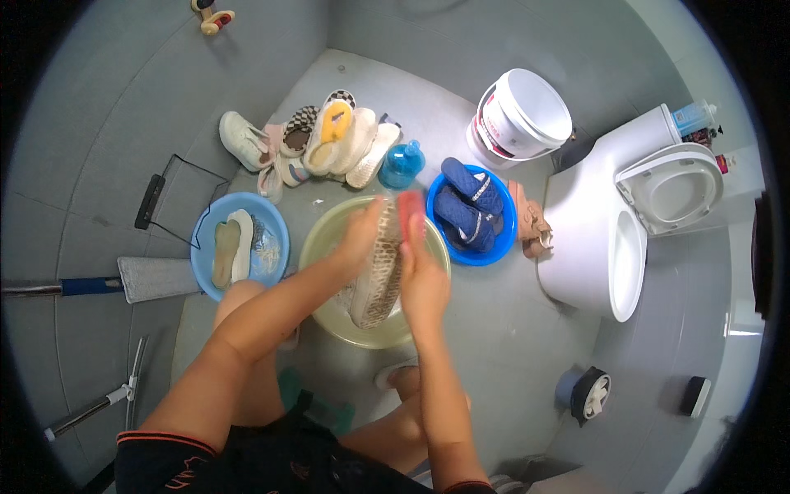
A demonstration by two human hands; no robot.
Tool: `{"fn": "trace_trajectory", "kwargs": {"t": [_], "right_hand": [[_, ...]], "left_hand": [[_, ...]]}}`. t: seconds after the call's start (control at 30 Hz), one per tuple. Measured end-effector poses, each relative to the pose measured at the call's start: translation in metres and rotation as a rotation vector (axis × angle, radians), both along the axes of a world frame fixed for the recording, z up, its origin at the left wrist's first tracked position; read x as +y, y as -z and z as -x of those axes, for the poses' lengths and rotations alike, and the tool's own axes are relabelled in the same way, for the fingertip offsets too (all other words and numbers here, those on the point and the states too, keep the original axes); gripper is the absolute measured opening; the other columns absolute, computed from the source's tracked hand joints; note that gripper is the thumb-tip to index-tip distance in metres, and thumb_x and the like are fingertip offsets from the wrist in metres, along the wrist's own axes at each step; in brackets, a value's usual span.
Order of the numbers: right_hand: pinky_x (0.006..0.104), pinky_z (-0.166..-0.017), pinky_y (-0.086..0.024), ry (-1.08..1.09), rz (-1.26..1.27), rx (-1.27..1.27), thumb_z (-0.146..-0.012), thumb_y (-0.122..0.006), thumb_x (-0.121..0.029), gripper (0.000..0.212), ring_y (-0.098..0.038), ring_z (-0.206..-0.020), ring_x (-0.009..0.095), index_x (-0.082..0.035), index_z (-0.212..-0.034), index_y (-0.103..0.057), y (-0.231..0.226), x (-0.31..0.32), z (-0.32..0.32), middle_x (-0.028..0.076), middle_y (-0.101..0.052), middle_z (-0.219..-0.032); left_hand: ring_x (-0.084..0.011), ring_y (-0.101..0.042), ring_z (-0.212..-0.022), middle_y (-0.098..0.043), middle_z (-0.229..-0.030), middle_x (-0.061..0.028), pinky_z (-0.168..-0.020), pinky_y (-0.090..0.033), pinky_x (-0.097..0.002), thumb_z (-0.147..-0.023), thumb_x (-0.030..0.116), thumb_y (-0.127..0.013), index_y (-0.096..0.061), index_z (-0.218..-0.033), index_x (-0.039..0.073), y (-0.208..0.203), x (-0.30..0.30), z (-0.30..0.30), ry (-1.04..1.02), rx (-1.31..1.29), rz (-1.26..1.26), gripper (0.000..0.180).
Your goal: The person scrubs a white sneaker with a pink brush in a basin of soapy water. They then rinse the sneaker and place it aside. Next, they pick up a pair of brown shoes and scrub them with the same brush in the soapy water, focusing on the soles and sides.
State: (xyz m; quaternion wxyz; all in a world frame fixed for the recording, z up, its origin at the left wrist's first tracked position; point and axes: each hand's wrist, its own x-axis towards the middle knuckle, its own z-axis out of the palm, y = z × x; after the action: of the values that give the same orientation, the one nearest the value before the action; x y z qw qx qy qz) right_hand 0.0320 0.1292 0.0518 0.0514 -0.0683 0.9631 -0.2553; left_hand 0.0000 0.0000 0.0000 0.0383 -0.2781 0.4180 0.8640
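Note:
My left hand [360,239] is closed on a shoe [378,284], gripping its upper left end. The shoe's patterned, dirty-looking sole faces up and to the right. In my right hand [425,284] is a red scrubbing brush [411,212], held against or very close to the shoe's right side; motion blur hides the exact contact. Both hands work above a pale yellow-green basin [336,323], and the shoe's lower end dips inside its rim. What lies deeper in the basin is mostly covered by the shoe and my hands.
Left stands a light-blue basin [280,226] with insoles; right, a blue basin [512,222] with navy slippers [467,216]. Beyond are several shoes [329,144], a blue bottle [401,165] and a white bucket [527,115]. A toilet [576,247] and brown sandals [533,222] are at right.

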Motion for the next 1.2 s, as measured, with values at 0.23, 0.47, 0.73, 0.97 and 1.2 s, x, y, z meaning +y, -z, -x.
{"fn": "trace_trajectory", "kwargs": {"t": [0.23, 0.47, 0.73, 0.97, 1.2], "right_hand": [[0.0473, -0.049, -0.047, -0.073, 0.038, 0.211, -0.097, -0.047, -0.032, 0.051, -0.062, -0.057, 0.037, -0.034, -0.145, -0.031, 0.016, -0.009, -0.045, 0.019, -0.062, -0.066], [0.0475, -0.052, -0.048, 0.027, -0.012, 0.073, -0.097, -0.046, -0.033, 0.047, -0.062, -0.058, 0.037, -0.032, -0.144, -0.035, 0.016, 0.011, -0.038, 0.02, -0.062, -0.065], [0.0479, -0.056, -0.049, 0.062, 0.02, 0.106, -0.095, -0.052, -0.026, 0.053, -0.063, -0.061, 0.038, -0.032, -0.144, -0.035, 0.007, 0.028, -0.046, 0.02, -0.063, -0.068], [0.0485, -0.059, -0.048, 0.118, 0.061, 0.0, -0.096, -0.05, -0.028, 0.05, -0.062, -0.067, 0.042, -0.032, -0.143, -0.036, -0.006, 0.026, -0.03, 0.022, -0.063, -0.077], [0.0475, -0.051, -0.048, 0.152, 0.113, 0.07, -0.094, -0.051, -0.026, 0.055, -0.062, -0.055, 0.037, -0.033, -0.145, -0.033, 0.008, 0.033, -0.008, 0.02, -0.064, -0.071]], "left_hand": [[-0.0161, -0.059, -0.069, -0.063, -0.083, -0.009, -0.063, -0.049, -0.0334, -0.097, 0.034, -0.049, -0.063, -0.086, 0.001, 0.018, 0.001, -0.002, -0.046, -0.022, -0.04, 0.037], [-0.0104, -0.055, -0.068, -0.061, -0.075, -0.003, -0.063, -0.044, -0.0288, -0.098, 0.029, -0.048, -0.065, -0.084, 0.0, 0.006, 0.02, -0.009, 0.006, -0.032, 0.176, 0.036], [-0.0087, -0.05, -0.065, -0.06, -0.071, -0.0027, -0.062, -0.042, -0.0283, -0.097, 0.031, -0.049, -0.066, -0.081, -0.001, 0.042, 0.034, -0.012, 0.142, 0.179, 0.381, 0.04], [-0.0105, -0.054, -0.068, -0.063, -0.074, -0.0041, -0.065, -0.043, -0.0288, -0.097, 0.033, -0.049, -0.067, -0.082, -0.002, 0.03, 0.033, -0.009, 0.171, 0.179, 0.358, 0.041], [-0.0123, -0.057, -0.074, -0.066, -0.084, -0.0059, -0.07, -0.046, -0.0285, -0.098, 0.033, -0.049, -0.068, -0.091, -0.002, 0.025, 0.033, -0.006, 0.155, 0.154, 0.232, 0.04]]}}
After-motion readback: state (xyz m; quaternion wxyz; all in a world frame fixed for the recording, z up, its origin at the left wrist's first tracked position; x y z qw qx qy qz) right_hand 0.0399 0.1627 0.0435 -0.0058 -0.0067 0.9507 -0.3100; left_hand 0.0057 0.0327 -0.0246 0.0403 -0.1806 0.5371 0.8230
